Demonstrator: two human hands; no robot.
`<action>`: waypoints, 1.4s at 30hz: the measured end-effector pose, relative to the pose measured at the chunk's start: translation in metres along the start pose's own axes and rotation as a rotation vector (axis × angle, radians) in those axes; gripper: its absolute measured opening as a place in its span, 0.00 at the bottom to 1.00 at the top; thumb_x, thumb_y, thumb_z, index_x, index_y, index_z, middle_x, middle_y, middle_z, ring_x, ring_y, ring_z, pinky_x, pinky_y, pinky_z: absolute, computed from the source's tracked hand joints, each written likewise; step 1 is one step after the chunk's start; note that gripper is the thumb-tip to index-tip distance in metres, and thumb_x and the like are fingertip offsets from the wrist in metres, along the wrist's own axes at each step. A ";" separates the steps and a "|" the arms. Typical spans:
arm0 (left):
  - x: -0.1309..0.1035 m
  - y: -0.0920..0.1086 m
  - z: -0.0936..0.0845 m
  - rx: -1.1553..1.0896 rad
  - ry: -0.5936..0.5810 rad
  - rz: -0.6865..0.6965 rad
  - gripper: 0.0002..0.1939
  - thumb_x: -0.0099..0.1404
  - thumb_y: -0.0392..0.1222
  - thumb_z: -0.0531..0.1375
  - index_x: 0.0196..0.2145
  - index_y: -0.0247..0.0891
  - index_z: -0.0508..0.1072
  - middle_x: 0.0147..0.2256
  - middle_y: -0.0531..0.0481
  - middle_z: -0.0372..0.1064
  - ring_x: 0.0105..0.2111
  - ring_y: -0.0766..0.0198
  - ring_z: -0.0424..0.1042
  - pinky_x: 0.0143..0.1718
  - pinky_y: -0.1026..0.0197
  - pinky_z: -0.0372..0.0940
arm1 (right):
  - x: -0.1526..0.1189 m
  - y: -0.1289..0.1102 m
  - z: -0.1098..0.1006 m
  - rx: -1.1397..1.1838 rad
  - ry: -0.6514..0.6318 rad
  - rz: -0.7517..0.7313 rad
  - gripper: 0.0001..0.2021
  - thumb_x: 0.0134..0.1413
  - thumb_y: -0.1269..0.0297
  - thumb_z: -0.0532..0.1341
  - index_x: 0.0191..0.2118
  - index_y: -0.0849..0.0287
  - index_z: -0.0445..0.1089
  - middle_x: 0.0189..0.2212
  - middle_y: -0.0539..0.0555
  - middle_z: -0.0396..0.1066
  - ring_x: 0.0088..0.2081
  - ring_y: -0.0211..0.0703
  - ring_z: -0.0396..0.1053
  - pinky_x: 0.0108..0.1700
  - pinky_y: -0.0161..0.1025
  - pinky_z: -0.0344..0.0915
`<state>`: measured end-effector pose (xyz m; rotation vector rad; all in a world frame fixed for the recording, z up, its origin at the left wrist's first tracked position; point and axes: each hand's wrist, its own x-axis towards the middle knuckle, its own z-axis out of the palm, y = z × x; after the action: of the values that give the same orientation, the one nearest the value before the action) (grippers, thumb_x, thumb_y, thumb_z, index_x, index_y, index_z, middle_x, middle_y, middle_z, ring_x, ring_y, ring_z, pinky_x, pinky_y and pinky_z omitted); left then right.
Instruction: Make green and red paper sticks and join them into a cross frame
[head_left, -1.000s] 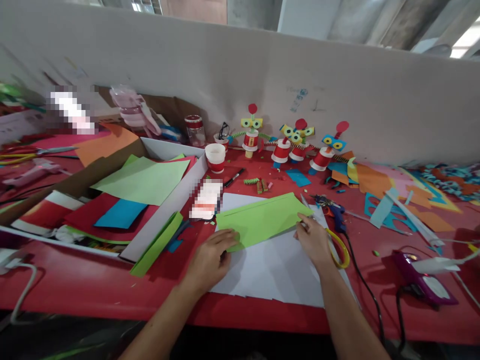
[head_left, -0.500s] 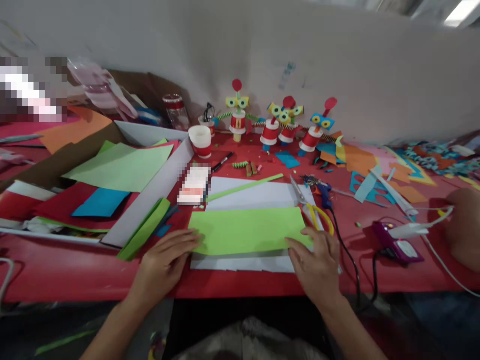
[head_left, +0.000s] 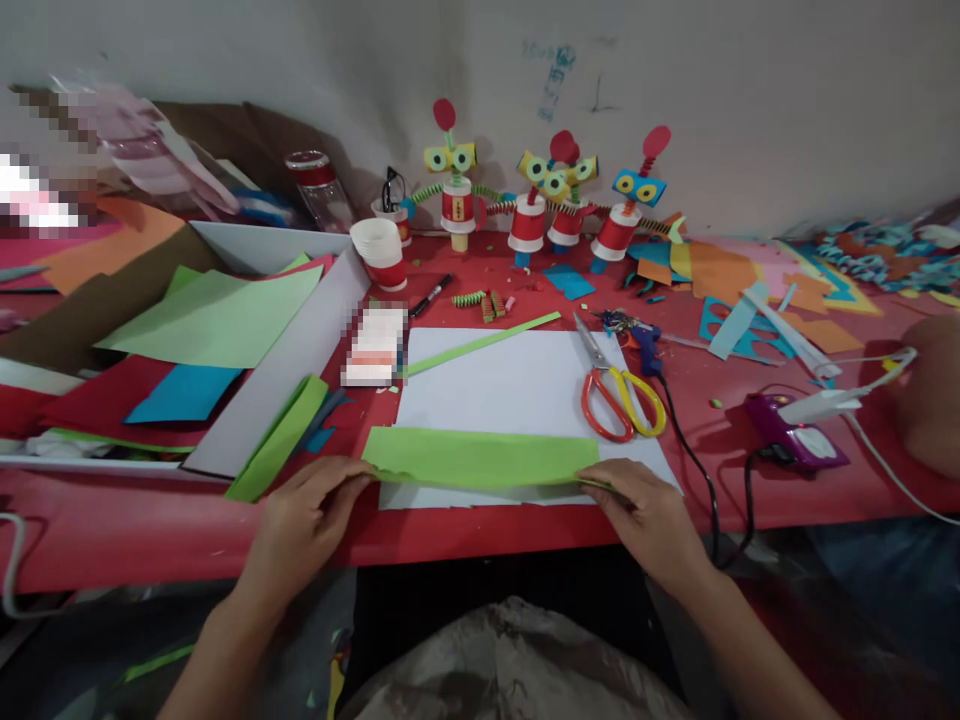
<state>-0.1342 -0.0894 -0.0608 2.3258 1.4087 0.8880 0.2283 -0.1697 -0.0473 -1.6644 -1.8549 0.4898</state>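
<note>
A bright green paper sheet point(head_left: 480, 458) lies over the front part of a white sheet point(head_left: 487, 390), its near edge raised. My left hand point(head_left: 315, 505) pinches its near left corner, and my right hand point(head_left: 641, 500) pinches the near right corner. Beyond the green sheet, a thin green strip point(head_left: 487, 341) lies slantwise at the white sheet's far left. Scissors with one red and one yellow handle point(head_left: 616, 400) rest at the white sheet's right side, blades pointing away.
A box of coloured paper point(head_left: 277, 360) stands left, near a phone point(head_left: 375, 345). Cup figures point(head_left: 529, 225) line the back. A glue gun point(head_left: 646, 345) and purple power socket point(head_left: 796, 435) are right. A person's arm point(head_left: 930, 400) shows at the far right.
The green sheet's near edge is now lifted and its visible face looks narrower. Both hands have closed on its near corners. The scissors' handles are now uncovered. The camera view has shifted.
</note>
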 end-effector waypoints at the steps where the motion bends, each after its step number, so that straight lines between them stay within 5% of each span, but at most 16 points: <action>1: 0.004 0.000 0.002 0.031 0.024 -0.021 0.08 0.65 0.44 0.55 0.36 0.44 0.73 0.34 0.51 0.77 0.34 0.60 0.76 0.36 0.63 0.70 | 0.001 -0.001 0.001 0.036 0.025 0.072 0.09 0.59 0.65 0.56 0.38 0.54 0.75 0.36 0.53 0.78 0.39 0.45 0.74 0.43 0.41 0.69; 6: 0.023 0.006 0.008 0.158 -0.025 -0.143 0.12 0.65 0.46 0.53 0.39 0.40 0.73 0.37 0.49 0.78 0.28 0.63 0.75 0.23 0.66 0.65 | 0.005 -0.004 0.012 0.064 0.194 0.304 0.12 0.56 0.56 0.59 0.40 0.56 0.75 0.34 0.55 0.76 0.35 0.47 0.72 0.40 0.42 0.69; 14: 0.030 0.006 0.015 0.310 -0.145 -0.174 0.18 0.67 0.47 0.48 0.47 0.38 0.70 0.38 0.48 0.77 0.35 0.57 0.77 0.32 0.62 0.67 | 0.009 -0.004 0.011 -0.058 0.200 0.323 0.17 0.55 0.58 0.60 0.50 0.57 0.70 0.28 0.51 0.67 0.32 0.44 0.66 0.37 0.40 0.66; 21: 0.026 0.004 0.019 0.349 -0.118 -0.099 0.20 0.69 0.50 0.47 0.49 0.37 0.69 0.42 0.45 0.76 0.39 0.54 0.76 0.35 0.59 0.68 | 0.013 -0.005 0.010 -0.178 0.158 0.244 0.18 0.59 0.60 0.57 0.54 0.57 0.67 0.27 0.51 0.68 0.33 0.47 0.66 0.35 0.41 0.64; 28: 0.023 -0.002 0.022 0.373 -0.106 -0.040 0.21 0.70 0.50 0.45 0.49 0.35 0.69 0.42 0.43 0.76 0.40 0.53 0.75 0.38 0.56 0.68 | 0.014 -0.002 0.014 -0.298 0.137 0.095 0.14 0.62 0.64 0.55 0.51 0.58 0.70 0.41 0.56 0.76 0.40 0.49 0.69 0.43 0.46 0.65; 36: 0.025 0.009 0.023 0.503 -0.102 0.014 0.19 0.71 0.45 0.46 0.48 0.35 0.71 0.40 0.41 0.73 0.36 0.54 0.72 0.32 0.57 0.65 | 0.014 -0.003 0.014 -0.388 0.142 0.074 0.13 0.62 0.64 0.55 0.49 0.58 0.71 0.39 0.59 0.73 0.38 0.51 0.67 0.41 0.49 0.66; 39: 0.025 0.012 0.022 0.553 -0.043 0.036 0.17 0.69 0.44 0.50 0.47 0.36 0.72 0.44 0.36 0.69 0.41 0.50 0.70 0.40 0.52 0.65 | 0.012 -0.006 0.017 -0.494 0.207 0.009 0.11 0.61 0.66 0.56 0.41 0.59 0.75 0.35 0.60 0.68 0.38 0.52 0.65 0.40 0.50 0.66; 42: 0.025 0.012 0.020 0.537 -0.099 0.211 0.16 0.68 0.34 0.48 0.45 0.35 0.74 0.45 0.35 0.69 0.45 0.48 0.69 0.47 0.48 0.63 | 0.009 -0.006 0.021 -0.468 0.122 -0.161 0.14 0.60 0.76 0.52 0.43 0.63 0.75 0.36 0.60 0.67 0.40 0.50 0.65 0.43 0.46 0.67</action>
<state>-0.1046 -0.0717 -0.0610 2.9082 1.5235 0.4677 0.2093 -0.1591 -0.0580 -1.7620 -2.0963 -0.1248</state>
